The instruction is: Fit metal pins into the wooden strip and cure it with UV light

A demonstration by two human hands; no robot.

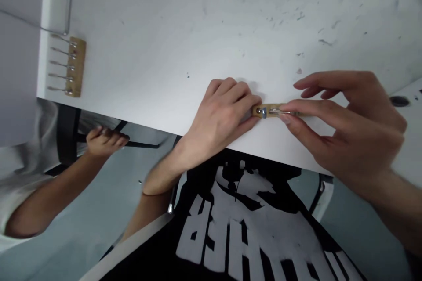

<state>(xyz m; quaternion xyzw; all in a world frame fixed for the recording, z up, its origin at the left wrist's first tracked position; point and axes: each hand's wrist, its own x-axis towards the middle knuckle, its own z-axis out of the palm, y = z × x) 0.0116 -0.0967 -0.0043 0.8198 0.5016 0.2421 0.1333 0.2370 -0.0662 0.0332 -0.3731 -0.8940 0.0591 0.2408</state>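
Head view, looking down at a white desk, scuffed with dark specks toward 1 o'clock.

Left hand resting near the desk's front edge, just past centre toward 5 o'clock, fingers curled and pinching the left end of a small wooden strip. Right hand coming in from 3 o'clock, thumb and forefinger closed narrow on a thin metal pin lying along the strip, other fingers spread loose above it. Small silver bolt head sitting on the strip right beside the left fingertips. Strip lying flat on the desk, squeezed between the two hands, both touching it.

Over at 9 o'clock, near the desk's left edge, another wooden strip lying with five metal pins sticking out sideways, well apart from the hands. Thin wire running up from it toward 11 o'clock.

Below the desk edge at 8 o'clock, another person's hand gripping a dark chair frame, pale sleeve beside it. At 6 o'clock, a black shirt with white print filling the bottom. Round dark hole in the desk at 3 o'clock.
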